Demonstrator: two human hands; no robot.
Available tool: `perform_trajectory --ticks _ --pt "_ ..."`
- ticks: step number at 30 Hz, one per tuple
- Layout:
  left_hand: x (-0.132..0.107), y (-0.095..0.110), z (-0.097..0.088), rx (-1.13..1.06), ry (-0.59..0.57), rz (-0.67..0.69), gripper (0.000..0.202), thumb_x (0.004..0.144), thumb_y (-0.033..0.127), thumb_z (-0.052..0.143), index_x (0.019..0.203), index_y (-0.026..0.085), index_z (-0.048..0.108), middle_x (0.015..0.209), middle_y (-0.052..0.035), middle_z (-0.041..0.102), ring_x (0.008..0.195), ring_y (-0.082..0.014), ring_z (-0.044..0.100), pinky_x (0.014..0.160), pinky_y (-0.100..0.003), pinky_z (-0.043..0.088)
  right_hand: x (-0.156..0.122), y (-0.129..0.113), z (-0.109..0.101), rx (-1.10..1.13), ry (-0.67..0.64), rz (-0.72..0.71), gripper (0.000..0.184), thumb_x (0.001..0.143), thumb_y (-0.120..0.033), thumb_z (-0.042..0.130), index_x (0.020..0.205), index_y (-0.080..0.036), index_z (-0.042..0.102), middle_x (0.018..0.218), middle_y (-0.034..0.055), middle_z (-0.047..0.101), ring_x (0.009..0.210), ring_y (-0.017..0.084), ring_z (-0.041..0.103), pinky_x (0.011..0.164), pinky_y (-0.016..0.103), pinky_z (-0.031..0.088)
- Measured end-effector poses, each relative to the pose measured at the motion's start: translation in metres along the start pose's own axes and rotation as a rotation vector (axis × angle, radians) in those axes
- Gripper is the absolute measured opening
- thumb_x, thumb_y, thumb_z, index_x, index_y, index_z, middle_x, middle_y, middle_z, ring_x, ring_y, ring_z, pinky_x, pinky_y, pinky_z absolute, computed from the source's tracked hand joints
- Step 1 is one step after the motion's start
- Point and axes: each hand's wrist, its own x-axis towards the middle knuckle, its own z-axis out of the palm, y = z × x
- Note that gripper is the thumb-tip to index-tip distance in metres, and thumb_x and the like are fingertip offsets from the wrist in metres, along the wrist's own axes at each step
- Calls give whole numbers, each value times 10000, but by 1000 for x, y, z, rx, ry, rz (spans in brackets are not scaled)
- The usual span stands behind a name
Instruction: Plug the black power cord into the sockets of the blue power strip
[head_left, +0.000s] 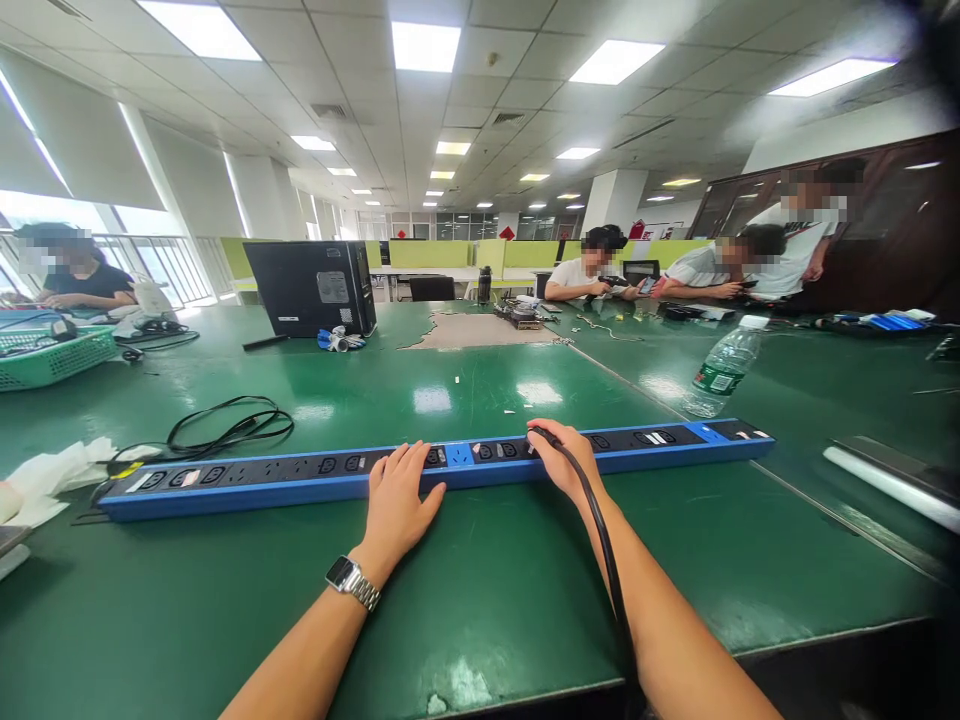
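Note:
A long blue power strip (660, 445) with several black sockets lies across the green table (480, 590) in front of me. My left hand (397, 500) rests flat on the strip's near edge, fingers stretched out, a silver watch on its wrist. My right hand (562, 460) is closed round a black plug (538, 434) at a socket near the strip's middle. The plug's black cable (604, 545) runs back over my right forearm toward me and off the table's near edge.
A coiled black cord (225, 425) and white tissue (52, 475) lie at the left. A water bottle (721, 368) leans at the right, a black computer case (311, 288) stands behind, a green basket (52, 358) far left. Several people sit around the far tables.

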Motion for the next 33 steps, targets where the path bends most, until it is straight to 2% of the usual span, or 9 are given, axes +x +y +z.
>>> perform_trajectory --ticks 5,9,14,18,24,33 --pt "0 0 0 1 -8 -9 508 870 325 536 1361 229 452 1417 -82 526 1350 -260 411 1119 -485 269 -2 -2 3 -25 37 28 292 780 -382 525 923 -249 742 808 38 730 841 233 638 768 335 475" --pt "0 1 -1 -8 -1 -11 508 864 325 545 1357 237 456 1415 -83 528 1346 -263 416 1117 -494 270 -6 -1 3 -18 23 -5 305 811 -385 498 955 -249 730 751 25 723 808 229 645 758 333 478" --pt "0 1 -1 -9 2 -10 501 859 320 547 1349 244 470 1413 -85 531 1339 -267 425 1111 -498 279 -12 -2 6 -80 -8 -107 298 833 -362 490 990 -243 713 901 46 736 871 232 655 833 362 479" --pt "0 0 0 -2 21 -3 495 855 318 549 1340 253 481 1403 -83 540 1333 -266 436 1107 -495 287 -15 -2 8 -124 7 -132 286 858 -336 472 1008 -242 696 898 45 734 856 227 663 821 358 488" --pt "0 -1 -1 -7 2 -2 497 855 318 549 1341 241 477 1416 -83 529 1345 -261 423 1114 -490 279 -18 5 2 -204 -57 -249 304 904 -345 459 1090 -215 660 1004 69 724 945 236 653 891 380 467" --pt "-1 -1 0 -14 12 -4 488 854 311 553 1334 246 492 1410 -82 535 1343 -264 426 1116 -499 278 -24 13 15 -199 101 -267 334 883 -368 492 1122 -187 639 1029 101 717 963 259 646 907 421 459"
